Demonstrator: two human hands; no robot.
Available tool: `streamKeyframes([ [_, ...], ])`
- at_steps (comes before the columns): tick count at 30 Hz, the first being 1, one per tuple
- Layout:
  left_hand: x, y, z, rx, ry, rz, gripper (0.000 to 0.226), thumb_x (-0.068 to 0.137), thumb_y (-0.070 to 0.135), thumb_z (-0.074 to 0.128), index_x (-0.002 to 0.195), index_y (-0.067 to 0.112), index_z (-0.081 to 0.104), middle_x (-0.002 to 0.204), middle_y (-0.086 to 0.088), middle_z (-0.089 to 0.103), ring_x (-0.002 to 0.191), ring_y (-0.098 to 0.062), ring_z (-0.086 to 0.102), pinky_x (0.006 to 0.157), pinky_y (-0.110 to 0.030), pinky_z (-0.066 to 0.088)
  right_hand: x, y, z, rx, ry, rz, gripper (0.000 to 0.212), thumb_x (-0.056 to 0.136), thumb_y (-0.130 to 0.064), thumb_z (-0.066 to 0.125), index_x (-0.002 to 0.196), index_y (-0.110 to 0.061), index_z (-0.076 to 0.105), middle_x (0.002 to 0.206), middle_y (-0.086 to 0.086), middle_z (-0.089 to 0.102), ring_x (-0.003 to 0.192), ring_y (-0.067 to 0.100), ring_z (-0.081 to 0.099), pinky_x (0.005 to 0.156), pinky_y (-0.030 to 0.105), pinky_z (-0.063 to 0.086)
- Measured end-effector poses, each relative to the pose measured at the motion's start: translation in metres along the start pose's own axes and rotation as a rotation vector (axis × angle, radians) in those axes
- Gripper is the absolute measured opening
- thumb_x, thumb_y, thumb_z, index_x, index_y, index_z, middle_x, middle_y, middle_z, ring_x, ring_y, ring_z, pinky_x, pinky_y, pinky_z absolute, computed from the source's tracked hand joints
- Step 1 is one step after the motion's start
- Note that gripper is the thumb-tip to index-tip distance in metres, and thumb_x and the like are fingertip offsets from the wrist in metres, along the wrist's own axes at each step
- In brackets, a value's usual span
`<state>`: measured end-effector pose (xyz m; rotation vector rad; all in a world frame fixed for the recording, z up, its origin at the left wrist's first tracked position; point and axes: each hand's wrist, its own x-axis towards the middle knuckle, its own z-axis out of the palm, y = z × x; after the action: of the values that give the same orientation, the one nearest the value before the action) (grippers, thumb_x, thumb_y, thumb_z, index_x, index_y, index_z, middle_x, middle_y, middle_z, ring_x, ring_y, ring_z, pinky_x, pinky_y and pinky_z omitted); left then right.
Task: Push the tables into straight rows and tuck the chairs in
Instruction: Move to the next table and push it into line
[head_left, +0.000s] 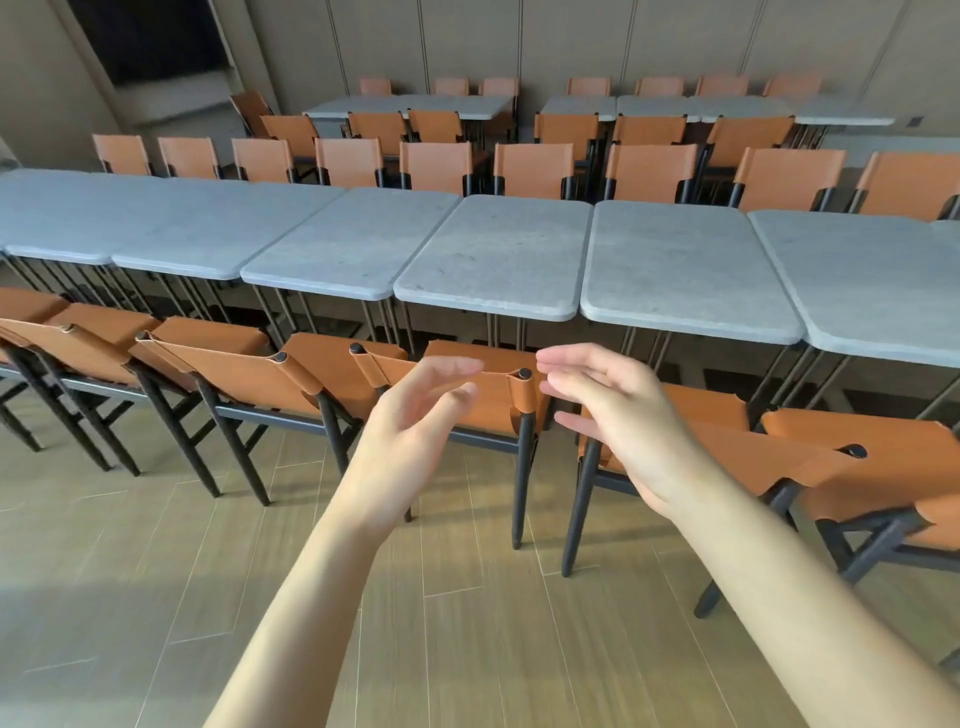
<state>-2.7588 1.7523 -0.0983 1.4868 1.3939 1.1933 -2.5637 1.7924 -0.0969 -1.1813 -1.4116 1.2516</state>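
Both arms reach forward; the left hand (415, 410) and right hand (613, 415) hover with relaxed, empty fingers at the orange chair (498, 410) backrest.

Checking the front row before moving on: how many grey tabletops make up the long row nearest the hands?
6, left to right: first tabletop, second, third, fourth, fifth, sixth. More may lie beyond either frame edge.

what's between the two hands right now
In the head view, the top corner of an orange chair back, with its black post cap, shows in the gap between the left hand and right hand.
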Motion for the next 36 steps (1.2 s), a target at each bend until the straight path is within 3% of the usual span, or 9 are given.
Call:
streamKeyframes([
  [5,0.021,-0.015,-0.064,0.001,-0.009,0.027,0.021,0.104,0.028,0.056,0.121,0.033,0.068,0.121,0.018,0.068,0.118,0.005,0.059,0.110,-0.034,0.044,0.029,-0.001,0.075,0.029,0.000,-0.016,0.017,0.099,-0.021,0.061,0.106,-0.030,0.074,0.111,-0.015,0.072,0.113,0.004,0.064,0.100,0.040,0.054],
  [11,0.059,-0.046,-0.158,0.027,-0.033,0.069,0.030,0.093,0.043,0.053,0.118,0.039,0.067,0.119,0.014,0.071,0.121,0.000,0.060,0.107,-0.036,0.044,0.074,-0.007,0.168,0.056,0.034,-0.022,0.018,0.099,-0.019,0.059,0.107,-0.028,0.074,0.109,-0.014,0.073,0.110,0.003,0.065,0.101,0.041,0.054],
  [17,0.100,-0.081,-0.225,0.029,-0.081,0.063,0.021,0.105,0.029,0.053,0.118,0.036,0.068,0.114,0.013,0.072,0.110,0.004,0.063,0.091,-0.022,0.045,0.108,0.001,0.238,0.067,0.083,-0.023,0.018,0.100,-0.020,0.059,0.108,-0.027,0.073,0.107,-0.018,0.072,0.109,0.000,0.065,0.101,0.040,0.054],
  [22,0.139,-0.103,-0.242,0.041,-0.169,0.086,0.018,0.104,0.032,0.055,0.116,0.036,0.069,0.111,0.011,0.072,0.110,-0.007,0.063,0.097,-0.026,0.047,0.131,0.017,0.255,0.039,0.167,0.018,0.018,0.100,-0.021,0.059,0.106,-0.030,0.073,0.109,-0.021,0.071,0.112,0.001,0.063,0.101,0.040,0.053],
  [25,0.160,-0.118,-0.241,0.016,-0.224,0.092,0.018,0.104,0.028,0.055,0.114,0.034,0.069,0.107,0.012,0.073,0.109,-0.010,0.064,0.083,-0.009,0.044,0.150,0.026,0.257,0.014,0.212,0.039,0.018,0.099,-0.021,0.059,0.106,-0.029,0.073,0.115,-0.016,0.069,0.115,0.004,0.062,0.101,0.041,0.053],
  [29,0.193,-0.138,-0.234,0.033,-0.260,0.096,0.017,0.104,0.028,0.055,0.112,0.034,0.069,0.092,0.014,0.070,0.102,-0.008,0.063,0.079,-0.005,0.041,0.184,0.042,0.254,-0.012,0.228,0.061,0.018,0.099,-0.020,0.058,0.107,-0.028,0.073,0.117,-0.015,0.068,0.116,0.005,0.062,0.101,0.040,0.053],
  [33,0.242,-0.161,-0.225,0.065,-0.274,0.100,0.017,0.102,0.026,0.056,0.111,0.032,0.069,0.107,0.016,0.071,0.101,0.003,0.062,0.081,-0.003,0.041,0.243,0.062,0.250,-0.026,0.216,0.098,0.019,0.099,-0.019,0.057,0.109,-0.026,0.072,0.116,-0.013,0.069,0.116,0.007,0.062,0.100,0.040,0.053],
  [36,0.301,-0.180,-0.217,0.116,-0.268,0.080,0.016,0.100,0.027,0.059,0.109,0.034,0.070,0.110,0.016,0.071,0.103,0.000,0.065,0.085,-0.010,0.045,0.307,0.077,0.246,-0.037,0.189,0.140,0.018,0.100,-0.019,0.057,0.111,-0.025,0.070,0.113,-0.014,0.068,0.115,0.007,0.062,0.099,0.037,0.053],
])
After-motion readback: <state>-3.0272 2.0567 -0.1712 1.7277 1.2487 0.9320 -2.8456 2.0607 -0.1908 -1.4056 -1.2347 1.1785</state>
